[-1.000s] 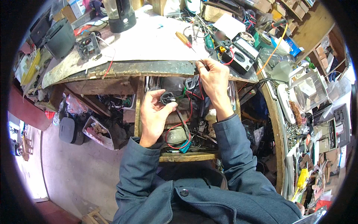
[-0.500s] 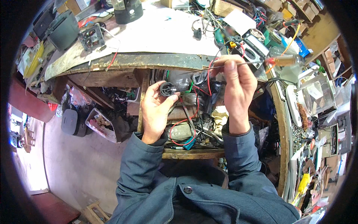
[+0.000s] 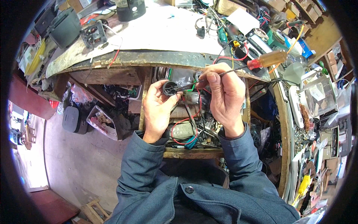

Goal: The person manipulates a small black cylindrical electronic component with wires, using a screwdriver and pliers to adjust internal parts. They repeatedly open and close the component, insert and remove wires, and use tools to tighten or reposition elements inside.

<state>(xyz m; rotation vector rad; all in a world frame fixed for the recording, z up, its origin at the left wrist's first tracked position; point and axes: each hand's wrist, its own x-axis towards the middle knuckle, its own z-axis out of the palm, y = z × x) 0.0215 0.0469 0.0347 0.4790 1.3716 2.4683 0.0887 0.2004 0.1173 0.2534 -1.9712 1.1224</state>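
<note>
My left hand (image 3: 156, 106) grips a black round plastic fitting (image 3: 169, 87) between thumb and fingers, above the open drawer (image 3: 194, 153). A dark cable and a thin red wire lie below it in the drawer. In my right hand (image 3: 223, 97) is a screwdriver with an amber-and-red handle (image 3: 271, 58); the handle sticks out to the right, and the shaft runs leftward through my closed fingers toward the fitting. Whether its tip touches the fitting I cannot tell. A grey block (image 3: 182, 131) and tangled wires lie in the drawer beneath both hands.
The bench top (image 3: 156, 35) carries paper, a grey plastic container (image 3: 63, 31), a small metal-framed part (image 3: 93, 36), a black appliance (image 3: 130, 9) and tangled leads around a meter. Cluttered shelving fills the right side. A box of scraps (image 3: 100, 123) stands at lower left.
The screwdriver that lay on the bench is now in my right hand, which rose, then came down leftward toward the fitting. My left hand still holds the fitting, slightly higher in the picture.
</note>
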